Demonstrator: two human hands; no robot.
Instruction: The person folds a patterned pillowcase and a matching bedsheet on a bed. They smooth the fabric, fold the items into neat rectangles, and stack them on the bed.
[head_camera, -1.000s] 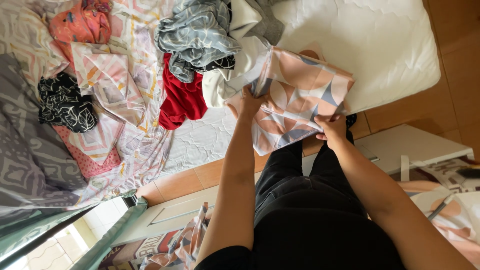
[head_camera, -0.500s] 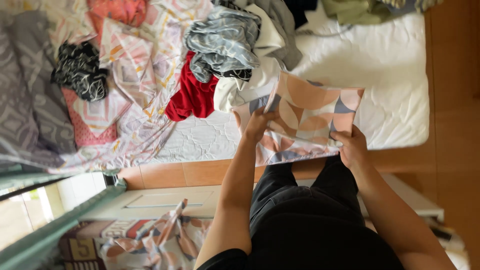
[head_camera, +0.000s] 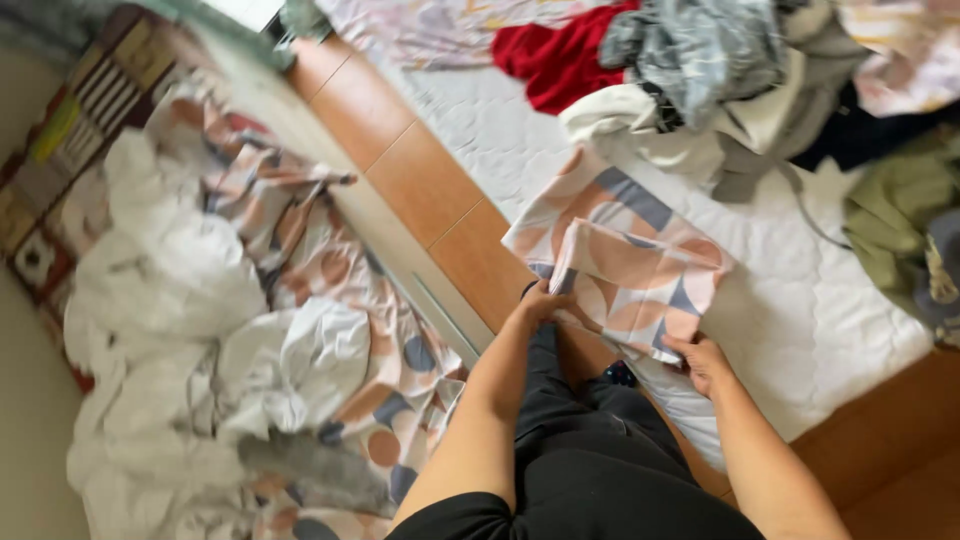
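I hold a folded cloth with a peach, grey and white circle pattern over the near edge of a white quilted mattress. My left hand grips its lower left edge. My right hand grips its lower right corner. The cloth lies partly flat on the mattress, its folded flap turned up between my hands.
A heap of clothes sits at the mattress's far side: a red garment, a grey patterned one, white ones, an olive one. A wooden bed frame edges the mattress. Crumpled matching bedding covers the floor at left.
The view has swung round, so the bed now lies up and right and the floor bedding shows at left. Both hands keep hold of the patterned cloth, now lowered onto the mattress edge.
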